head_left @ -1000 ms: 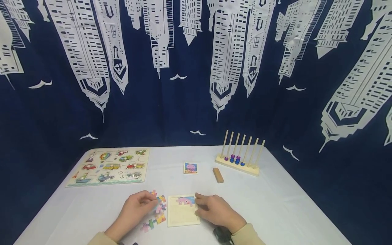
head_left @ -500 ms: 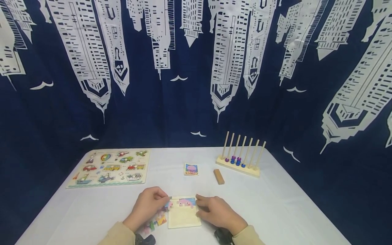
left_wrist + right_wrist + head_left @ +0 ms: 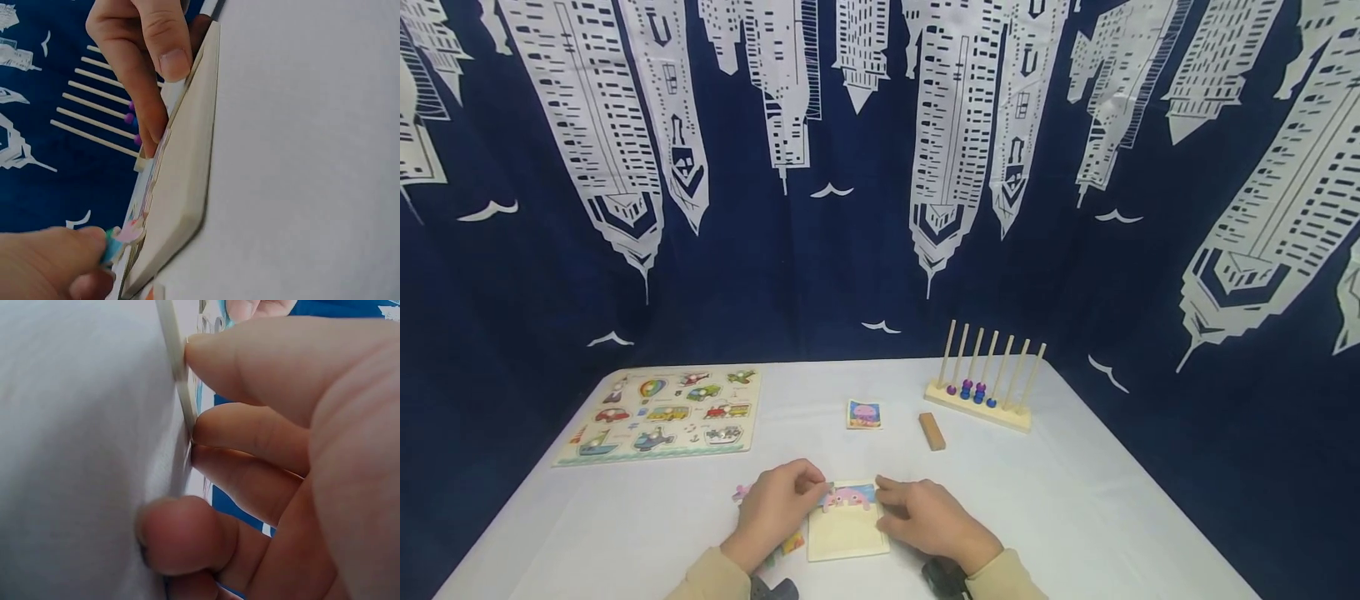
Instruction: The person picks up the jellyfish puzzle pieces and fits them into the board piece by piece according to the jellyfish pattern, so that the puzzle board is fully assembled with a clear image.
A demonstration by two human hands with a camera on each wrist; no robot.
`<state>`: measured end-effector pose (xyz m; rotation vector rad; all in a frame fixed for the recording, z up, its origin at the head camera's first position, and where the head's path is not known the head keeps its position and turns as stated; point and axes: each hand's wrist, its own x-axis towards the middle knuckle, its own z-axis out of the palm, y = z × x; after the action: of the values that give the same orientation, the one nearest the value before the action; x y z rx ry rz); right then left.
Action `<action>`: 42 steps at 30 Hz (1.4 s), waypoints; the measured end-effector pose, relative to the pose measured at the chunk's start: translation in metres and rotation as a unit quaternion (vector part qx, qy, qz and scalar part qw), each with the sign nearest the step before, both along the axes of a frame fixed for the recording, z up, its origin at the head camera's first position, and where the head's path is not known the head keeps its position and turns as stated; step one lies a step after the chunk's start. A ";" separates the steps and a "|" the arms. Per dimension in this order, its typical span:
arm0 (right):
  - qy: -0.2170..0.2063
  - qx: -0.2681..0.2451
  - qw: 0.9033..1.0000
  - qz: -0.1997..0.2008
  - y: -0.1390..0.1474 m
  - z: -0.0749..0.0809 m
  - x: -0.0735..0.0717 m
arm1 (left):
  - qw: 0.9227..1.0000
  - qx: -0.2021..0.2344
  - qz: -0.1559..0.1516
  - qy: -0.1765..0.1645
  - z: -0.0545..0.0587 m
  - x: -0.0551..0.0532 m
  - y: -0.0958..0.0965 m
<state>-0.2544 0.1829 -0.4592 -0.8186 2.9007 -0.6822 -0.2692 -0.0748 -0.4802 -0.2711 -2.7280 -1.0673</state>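
Observation:
My left hand (image 3: 778, 506) pinches a jigsaw piece (image 3: 128, 235), blue and pink, between thumb and finger at the upper left of a square wooden puzzle tray (image 3: 847, 537). Joined pieces with a pink figure on blue (image 3: 856, 497) lie along the tray's top edge, touching or nearly touching the held piece. At the tray's right side, my right hand (image 3: 934, 518) rests thumb and fingertips against the rim; the right wrist view shows this contact too. Loose jigsaw pieces (image 3: 792, 543) lie left of the tray, mostly hidden by the left hand and wrist.
A small picture card (image 3: 864, 414) and a wooden block (image 3: 932, 431) lie beyond the tray. Back right stands a peg rack (image 3: 977, 404) with purple and blue beads. A vehicle puzzle board (image 3: 662, 414) lies back left, on the white table (image 3: 1075, 517).
From the loose pieces, my left hand has moved right to the tray's upper left, bringing a piece beside the joined ones. My right hand stays at the tray's right edge.

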 end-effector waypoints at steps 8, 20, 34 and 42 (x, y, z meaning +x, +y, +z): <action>-0.008 -0.003 1.000 -0.003 0.002 -0.001 0.000 | 0.999 -0.035 -0.006 0.029 -0.005 -0.001 0.004; -0.010 -0.010 1.000 -0.001 0.001 -0.003 -0.001 | 0.995 -0.078 -0.011 0.063 -0.005 0.006 0.002; -0.003 -0.009 1.000 0.004 0.000 0.000 -0.001 | 0.988 -0.126 -0.054 0.076 -0.004 0.012 -0.001; 0.002 -0.007 1.000 0.007 0.000 0.000 -0.001 | 0.986 -0.135 -0.040 0.095 -0.005 0.012 -0.001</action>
<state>-0.2557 0.1830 -0.4595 -0.8436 2.8943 -0.7000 -0.2568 -0.0755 -0.4855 -0.5012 -2.7008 -0.6484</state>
